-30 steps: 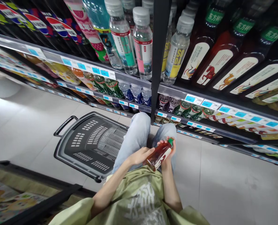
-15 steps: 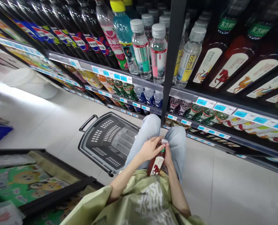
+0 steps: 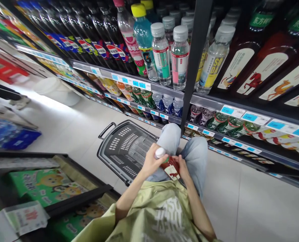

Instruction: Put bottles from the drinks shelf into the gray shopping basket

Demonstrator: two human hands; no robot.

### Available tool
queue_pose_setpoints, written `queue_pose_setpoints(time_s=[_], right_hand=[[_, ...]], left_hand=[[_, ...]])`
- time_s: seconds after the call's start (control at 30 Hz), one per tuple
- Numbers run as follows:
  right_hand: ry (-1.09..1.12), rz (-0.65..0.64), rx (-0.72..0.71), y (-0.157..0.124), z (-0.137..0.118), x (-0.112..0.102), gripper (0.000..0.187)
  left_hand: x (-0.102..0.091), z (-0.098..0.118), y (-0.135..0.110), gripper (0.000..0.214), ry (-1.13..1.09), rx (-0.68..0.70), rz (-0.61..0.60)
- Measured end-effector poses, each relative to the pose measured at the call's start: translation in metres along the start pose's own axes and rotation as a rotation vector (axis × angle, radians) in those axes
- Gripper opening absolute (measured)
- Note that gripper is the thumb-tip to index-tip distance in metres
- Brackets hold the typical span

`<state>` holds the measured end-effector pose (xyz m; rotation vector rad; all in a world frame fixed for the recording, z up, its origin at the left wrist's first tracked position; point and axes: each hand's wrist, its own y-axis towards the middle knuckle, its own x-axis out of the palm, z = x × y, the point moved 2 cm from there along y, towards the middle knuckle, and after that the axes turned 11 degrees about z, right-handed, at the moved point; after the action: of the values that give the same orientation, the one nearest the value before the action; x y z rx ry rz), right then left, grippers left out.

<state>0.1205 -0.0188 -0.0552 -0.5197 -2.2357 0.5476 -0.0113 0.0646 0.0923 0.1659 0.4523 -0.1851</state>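
Observation:
A bottle of reddish-brown tea (image 3: 169, 166) with a pale cap and a cream label showing a red horse lies tilted over my lap, its cap end toward the left. My left hand (image 3: 150, 162) is closed round its neck, just under the cap. On the other side my right hand (image 3: 184, 169) grips the bottle's body, its fingers partly hidden behind it. Just left of my knees, a dark grey shopping basket (image 3: 114, 130) with a raised handle stands on the floor; no goods show inside it.
In front are shelves (image 3: 169, 92) of drinks: cola bottles (image 3: 106, 43), clear soda water bottles (image 3: 181, 60) and large tea bottles (image 3: 262, 70). A low rack (image 3: 89, 195) with green packs stands at the lower left. White round tubs (image 3: 61, 92) and blue-wrapped packs (image 3: 18, 134) sit farther left.
The bottle has gone from nearly upright to tilted, its cap swinging left. My left hand has shifted from over its top to its neck. The view has turned slightly left.

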Motion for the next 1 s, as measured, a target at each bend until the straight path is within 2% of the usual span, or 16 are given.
queue_pose_setpoints(time_s=[0.1,0.2,0.3,0.43,0.7,0.77,0.83,0.9,1.0], right_hand=[[-0.211,0.055,-0.071,0.004,-0.014,0.005,0.072],[-0.328,0.153,-0.189,0.008,-0.022,0.005,0.07],[-0.418,0.087,-0.239,0.009,-0.021,0.007,0.062],[-0.505,0.029,-0.268,0.01,-0.018,0.008,0.046],[-0.621,0.044,-0.28,0.009,-0.019,0.004,0.032],[-0.646,0.045,-0.281,0.008,-0.021,0.004,0.031],[-0.667,0.045,-0.276,0.008,-0.022,0.005,0.03],[-0.678,0.047,-0.268,0.007,-0.023,0.006,0.029],[-0.694,0.052,-0.255,0.006,-0.023,0.006,0.028]], left_hand=[[-0.035,-0.001,0.005,0.038,0.074,-0.058,0.199],[-0.066,-0.003,0.018,0.036,0.114,-0.116,0.404],[-0.088,-0.006,0.031,0.036,0.158,-0.128,0.565],[-0.107,-0.015,0.038,0.033,0.196,-0.131,0.636],[-0.149,-0.04,0.016,0.035,0.433,-0.085,0.713],[-0.154,-0.051,0.013,0.032,0.607,-0.028,0.695],[-0.15,-0.07,0.012,0.032,0.832,0.022,0.587],[-0.142,-0.101,0.012,0.034,1.026,0.022,0.386],[-0.128,-0.162,0.004,0.033,1.146,-0.087,0.051]])
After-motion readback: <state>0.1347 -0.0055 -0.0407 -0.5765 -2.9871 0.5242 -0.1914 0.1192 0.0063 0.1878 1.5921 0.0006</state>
